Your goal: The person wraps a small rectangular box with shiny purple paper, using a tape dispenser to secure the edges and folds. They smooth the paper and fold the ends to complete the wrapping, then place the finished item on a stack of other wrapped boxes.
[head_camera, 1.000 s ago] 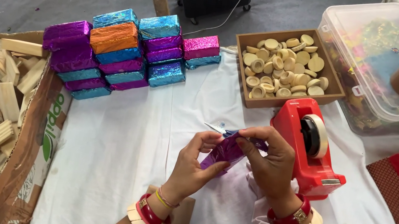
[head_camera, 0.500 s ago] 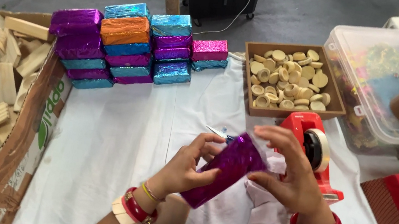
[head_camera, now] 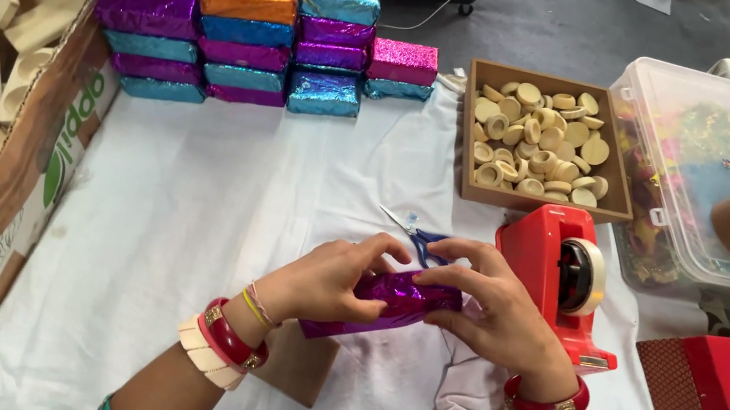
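bare white cloth on the bench [head_camera: 187, 205] lies open from 9 to 12 o'clock of the hands. left hand [head_camera: 328, 280] and right hand [head_camera: 491, 305] both clasp a purple foil-wrapped block [head_camera: 389, 300]; scissors [head_camera: 415, 233] at 12, red tape dispenser [head_camera: 560, 277] just beside at 3.
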